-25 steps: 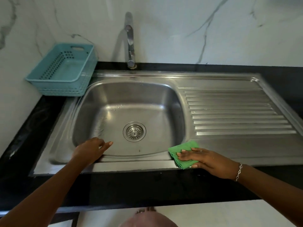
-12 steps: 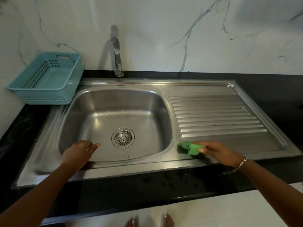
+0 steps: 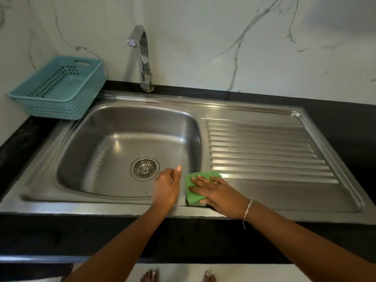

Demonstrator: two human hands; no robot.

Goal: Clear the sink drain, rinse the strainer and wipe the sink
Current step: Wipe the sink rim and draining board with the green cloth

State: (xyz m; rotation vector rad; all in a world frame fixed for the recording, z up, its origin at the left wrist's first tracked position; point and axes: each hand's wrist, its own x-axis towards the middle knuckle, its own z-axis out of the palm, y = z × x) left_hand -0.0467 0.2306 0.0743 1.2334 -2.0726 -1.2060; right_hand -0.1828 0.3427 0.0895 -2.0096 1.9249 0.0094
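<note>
Cloth work at the front rim of the sink (image 3: 101, 202): the green cloth (image 3: 191, 197) is pinned flat under the right hand (image 3: 219, 192), at the basin's front right corner, where the rim meets the drainboard (image 3: 264, 151). The fingers (image 3: 203, 181) are laid straight and spread across it, pressing rather than gripping. The left hand (image 3: 165, 188) is held just beside, over the basin's front edge, its fingers loosely curled with one raised and nothing held. Whether it touches the steel cannot be told.

The cloth is judged light, soft and limp, so it would be bunched up if pinched by one corner. A flat palm on its middle is reckoned the better hold, and an easy glide is expected on the slick steel.

The strainer (image 3: 144, 168) is seated in the drain. Its slots are too small to be checked for debris, and any wetness in the basin is hard to make out. The basin's near wall is hidden below the rim, and the tabletop (image 3: 350, 129) is cut off at both ends.
</note>
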